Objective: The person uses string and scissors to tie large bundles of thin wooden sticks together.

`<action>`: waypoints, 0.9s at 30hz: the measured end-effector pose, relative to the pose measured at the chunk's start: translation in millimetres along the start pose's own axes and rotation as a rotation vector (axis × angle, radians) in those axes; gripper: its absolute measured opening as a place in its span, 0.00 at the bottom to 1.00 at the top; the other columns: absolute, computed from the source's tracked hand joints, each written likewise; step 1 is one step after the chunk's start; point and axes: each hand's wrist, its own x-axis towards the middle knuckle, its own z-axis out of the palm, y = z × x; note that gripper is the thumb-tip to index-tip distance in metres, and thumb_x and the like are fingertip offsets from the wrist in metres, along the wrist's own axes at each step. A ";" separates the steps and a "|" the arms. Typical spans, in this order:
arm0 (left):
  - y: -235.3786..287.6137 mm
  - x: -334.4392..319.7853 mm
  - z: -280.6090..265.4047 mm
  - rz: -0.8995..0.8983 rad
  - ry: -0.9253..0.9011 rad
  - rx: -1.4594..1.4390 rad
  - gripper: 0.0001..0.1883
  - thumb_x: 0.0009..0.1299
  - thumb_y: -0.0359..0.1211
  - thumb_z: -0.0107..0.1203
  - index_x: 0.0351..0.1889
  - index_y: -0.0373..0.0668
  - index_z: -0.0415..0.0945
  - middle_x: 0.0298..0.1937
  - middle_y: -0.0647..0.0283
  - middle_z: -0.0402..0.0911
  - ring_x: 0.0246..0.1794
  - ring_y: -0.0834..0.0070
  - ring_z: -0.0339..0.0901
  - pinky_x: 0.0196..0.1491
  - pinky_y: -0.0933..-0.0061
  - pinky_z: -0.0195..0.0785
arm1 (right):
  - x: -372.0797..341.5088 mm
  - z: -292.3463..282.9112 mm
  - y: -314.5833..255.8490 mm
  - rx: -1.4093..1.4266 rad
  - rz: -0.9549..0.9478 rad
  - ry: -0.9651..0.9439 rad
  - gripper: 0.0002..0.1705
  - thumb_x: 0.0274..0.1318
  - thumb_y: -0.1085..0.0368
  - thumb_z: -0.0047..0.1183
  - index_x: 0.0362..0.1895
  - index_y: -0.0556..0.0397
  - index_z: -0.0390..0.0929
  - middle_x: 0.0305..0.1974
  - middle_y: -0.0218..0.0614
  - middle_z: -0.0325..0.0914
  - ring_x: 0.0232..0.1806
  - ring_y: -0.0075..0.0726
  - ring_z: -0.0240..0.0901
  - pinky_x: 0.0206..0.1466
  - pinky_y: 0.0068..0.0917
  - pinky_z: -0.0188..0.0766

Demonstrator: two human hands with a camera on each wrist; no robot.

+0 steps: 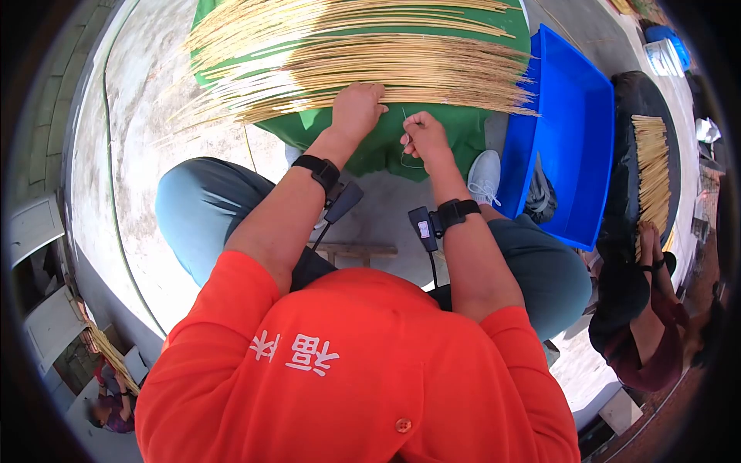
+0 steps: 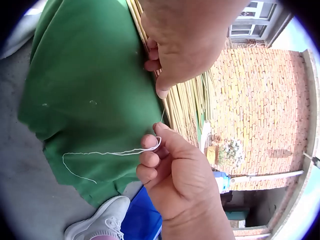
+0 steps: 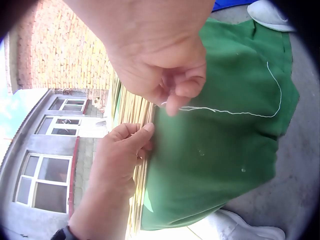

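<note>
Long dry yellow stalks (image 1: 309, 71) lie side by side in layers over a green cloth (image 1: 386, 147). At the near edge of the stalks, my left hand (image 1: 356, 109) pinches the outermost ones, thumb on one side and fingertips curled round the other. Just to its right, my right hand (image 1: 424, 139) has its fingers curled, thumb and forefinger pinching a thin needle (image 2: 162, 115) that points at the stalk edge. White thread (image 2: 107, 153) passes by the right fingers and trails in a doubled strand over the cloth, ending in a loose curve.
A blue plastic bin (image 1: 579, 139) stands right of the cloth, with a dark bag (image 1: 540, 193) in it. Further right, another person (image 1: 644, 309) handles a bundle of stalks (image 1: 653, 166). A grey shoe (image 1: 485, 176) is beside the bin. Someone else (image 1: 116, 405) sits at lower left.
</note>
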 end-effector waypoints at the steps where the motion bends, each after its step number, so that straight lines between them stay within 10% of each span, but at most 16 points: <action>1: -0.3 1.8 -2.1 -0.002 0.001 0.001 0.05 0.56 0.34 0.54 0.27 0.44 0.74 0.26 0.62 0.76 0.32 0.62 0.74 0.32 0.61 0.67 | -1.1 -1.4 -1.9 -0.001 0.000 -0.002 0.05 0.53 0.67 0.46 0.33 0.55 0.69 0.18 0.32 0.72 0.11 0.21 0.64 0.12 0.18 0.57; 4: -3.3 4.3 -0.6 -0.193 -0.218 -0.068 0.08 0.57 0.38 0.55 0.29 0.46 0.76 0.29 0.63 0.77 0.35 0.63 0.74 0.34 0.62 0.67 | -3.2 -6.4 -8.2 0.009 -0.012 -0.075 0.04 0.55 0.66 0.46 0.32 0.53 0.69 0.19 0.30 0.71 0.13 0.17 0.63 0.13 0.14 0.55; 27: 0.3 -7.9 17.4 -0.065 0.107 0.081 0.11 0.52 0.44 0.60 0.23 0.49 0.76 0.22 0.68 0.73 0.28 0.69 0.70 0.31 0.67 0.65 | -3.7 9.3 -2.3 -0.013 0.038 -0.010 0.03 0.55 0.66 0.45 0.32 0.52 0.69 0.18 0.30 0.71 0.11 0.17 0.61 0.10 0.15 0.52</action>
